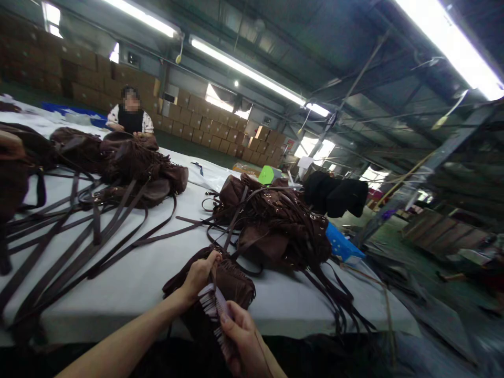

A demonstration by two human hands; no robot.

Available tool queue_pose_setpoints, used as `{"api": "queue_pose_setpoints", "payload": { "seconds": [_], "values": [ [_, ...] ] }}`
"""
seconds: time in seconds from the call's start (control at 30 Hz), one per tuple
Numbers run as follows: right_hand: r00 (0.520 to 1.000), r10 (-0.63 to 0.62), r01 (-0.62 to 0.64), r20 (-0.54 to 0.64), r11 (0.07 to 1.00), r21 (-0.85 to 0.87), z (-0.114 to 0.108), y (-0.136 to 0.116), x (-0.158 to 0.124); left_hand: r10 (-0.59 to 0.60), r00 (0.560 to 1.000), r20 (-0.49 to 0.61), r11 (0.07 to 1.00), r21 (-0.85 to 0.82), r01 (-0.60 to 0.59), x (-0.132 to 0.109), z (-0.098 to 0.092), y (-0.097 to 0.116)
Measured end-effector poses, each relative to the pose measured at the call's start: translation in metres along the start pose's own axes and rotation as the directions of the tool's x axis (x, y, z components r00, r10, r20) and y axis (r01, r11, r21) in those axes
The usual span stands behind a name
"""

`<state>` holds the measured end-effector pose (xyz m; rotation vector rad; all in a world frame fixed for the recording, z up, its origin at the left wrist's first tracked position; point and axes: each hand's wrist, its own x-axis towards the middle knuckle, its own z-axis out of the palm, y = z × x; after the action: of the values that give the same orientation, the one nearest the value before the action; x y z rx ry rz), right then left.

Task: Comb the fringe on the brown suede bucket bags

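A dark brown fringed bag (237, 287) lies at the near edge of the white table. My left hand (199, 276) is closed at the top of this bag, pinching a thin brown strip that hangs from its fingers. Just below, my right hand (244, 332) grips a pale brush (222, 314) with its bristles facing left. The brush's upper end is close to the strip; whether they touch I cannot tell. Part of the bag is hidden behind my hands and the brush.
A heap of brown fringed bags (271, 226) lies right of centre, and another pile (134, 163) is at left with long straps (114, 226) trailing across the white table (157, 273). A person (131, 115) is across the table. A blue box (344, 244) stands right.
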<state>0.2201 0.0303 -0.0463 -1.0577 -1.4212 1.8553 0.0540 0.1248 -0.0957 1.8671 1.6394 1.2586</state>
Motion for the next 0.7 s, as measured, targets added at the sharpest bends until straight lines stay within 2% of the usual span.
{"api": "queue_pose_setpoints", "payload": {
  "seconds": [0.1,0.23,0.33,0.4,0.43,0.5,0.53,0.6,0.63,0.7],
  "values": [
    [0.999,0.023,-0.025,-0.037,0.998,-0.064,-0.007,0.005,-0.006,0.034,0.998,0.053,0.981,0.188,-0.044,0.005,0.009,-0.003],
    [0.998,0.038,-0.042,-0.053,0.997,-0.069,-0.010,0.010,-0.010,0.065,0.992,0.104,0.975,0.203,-0.085,0.003,0.012,-0.002],
    [0.997,-0.002,0.002,-0.075,1.000,0.001,-0.011,0.017,-0.008,0.143,0.967,0.212,0.985,0.067,-0.160,0.002,-0.002,-0.003],
    [0.992,-0.030,0.038,-0.119,0.997,0.065,-0.014,0.018,-0.006,0.269,0.899,0.346,0.961,-0.157,-0.227,-0.001,-0.018,-0.004],
    [0.990,-0.029,0.042,-0.135,0.995,0.095,-0.015,0.017,-0.004,0.326,0.854,0.404,0.931,-0.293,-0.217,-0.003,-0.026,-0.005],
    [0.990,-0.005,0.025,-0.141,0.989,0.145,-0.019,0.011,-0.001,0.363,0.794,0.487,0.846,-0.529,-0.063,-0.010,-0.039,-0.006],
    [0.992,0.010,0.011,-0.127,0.987,0.162,-0.021,0.007,0.001,0.333,0.785,0.522,0.799,-0.598,0.059,-0.013,-0.044,-0.006],
    [0.995,0.024,-0.006,-0.095,0.984,0.178,-0.021,-0.002,0.005,0.230,0.780,0.582,0.734,-0.630,0.253,-0.020,-0.045,-0.005],
    [0.996,0.022,-0.006,-0.089,0.984,0.179,-0.020,-0.006,0.008,0.172,0.799,0.576,0.731,-0.618,0.289,-0.023,-0.043,-0.005],
    [0.996,0.029,-0.014,-0.085,0.985,0.170,-0.015,-0.011,0.014,0.053,0.895,0.443,0.776,-0.582,0.242,-0.028,-0.032,-0.005]
  ]
}}
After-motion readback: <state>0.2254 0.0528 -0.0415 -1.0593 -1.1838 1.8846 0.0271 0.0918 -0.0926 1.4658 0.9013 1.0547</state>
